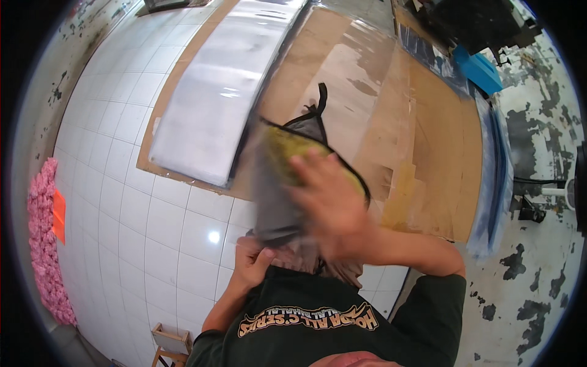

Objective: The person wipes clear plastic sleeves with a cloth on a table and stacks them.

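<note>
Bright – floor glare, hand point(333, 205) blurred (fisheye-bent edges).

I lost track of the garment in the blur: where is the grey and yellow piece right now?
In the head view it sits at centre, the grey and yellow garment pinned under the right hand, its lower edge gripped by the left hand, beside the clear plastic sheet.

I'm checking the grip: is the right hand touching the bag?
Touching: the head view shows the right hand pressed flat on the grey bag.

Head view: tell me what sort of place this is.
Probably a small packing or sewing workshop: a white tiled floor, a cardboard sheet under clear plastic sheeting, and a grey-and-yellow garment in the hands.
</note>
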A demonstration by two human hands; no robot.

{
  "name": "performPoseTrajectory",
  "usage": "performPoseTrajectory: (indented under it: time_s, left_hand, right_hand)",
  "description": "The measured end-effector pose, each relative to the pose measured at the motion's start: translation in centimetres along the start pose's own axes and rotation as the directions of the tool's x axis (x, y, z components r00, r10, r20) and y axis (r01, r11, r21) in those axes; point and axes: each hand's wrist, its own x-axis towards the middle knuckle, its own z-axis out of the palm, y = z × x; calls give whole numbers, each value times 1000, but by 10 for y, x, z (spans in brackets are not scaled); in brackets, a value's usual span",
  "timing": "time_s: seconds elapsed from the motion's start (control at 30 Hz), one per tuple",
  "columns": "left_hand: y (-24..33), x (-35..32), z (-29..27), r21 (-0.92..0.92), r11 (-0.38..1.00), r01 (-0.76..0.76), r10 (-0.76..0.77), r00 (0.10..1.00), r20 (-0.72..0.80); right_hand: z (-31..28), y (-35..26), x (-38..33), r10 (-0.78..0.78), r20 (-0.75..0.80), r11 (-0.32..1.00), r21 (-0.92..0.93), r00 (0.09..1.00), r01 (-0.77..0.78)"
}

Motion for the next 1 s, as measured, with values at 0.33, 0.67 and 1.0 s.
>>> performPoseTrajectory:
  time_s: [0.33,0.67,1.0]
  left_hand:
    - [15,-9,-17,345,939,10,-54,992,118]
    - [24,-28,-16,330,940,88,-98,995,12]
    - [21,-33,-16,407,909,87,-84,996,-26]
  right_hand:
    - [25,53,44,383,126,882,-342,915,-323]
    - [-13,247,91,535,-96,739,-430,840,-519]
    - [-46,389,141,594,-180,747,-237,784,-621]
